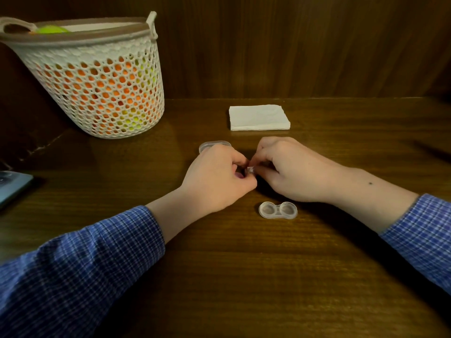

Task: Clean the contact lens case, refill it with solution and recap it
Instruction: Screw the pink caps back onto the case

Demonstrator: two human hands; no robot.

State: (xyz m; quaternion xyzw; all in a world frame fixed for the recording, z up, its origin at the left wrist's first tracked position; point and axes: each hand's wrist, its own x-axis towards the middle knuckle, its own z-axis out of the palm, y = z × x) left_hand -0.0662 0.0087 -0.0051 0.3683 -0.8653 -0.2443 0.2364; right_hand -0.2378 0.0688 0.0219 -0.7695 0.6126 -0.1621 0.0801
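Note:
A clear two-well contact lens case lies open on the wooden table, just in front of my hands. A second clear plastic piece, perhaps its lid, lies behind my left hand, partly hidden. My left hand and my right hand meet at the table's middle. Together their fingertips pinch a small clear object. What it is I cannot tell; the fingers hide most of it.
A folded white tissue stack lies behind my hands. A white perforated basket holding orange and yellow things stands at the back left. A dark phone-like slab lies at the left edge. A wooden wall closes the back.

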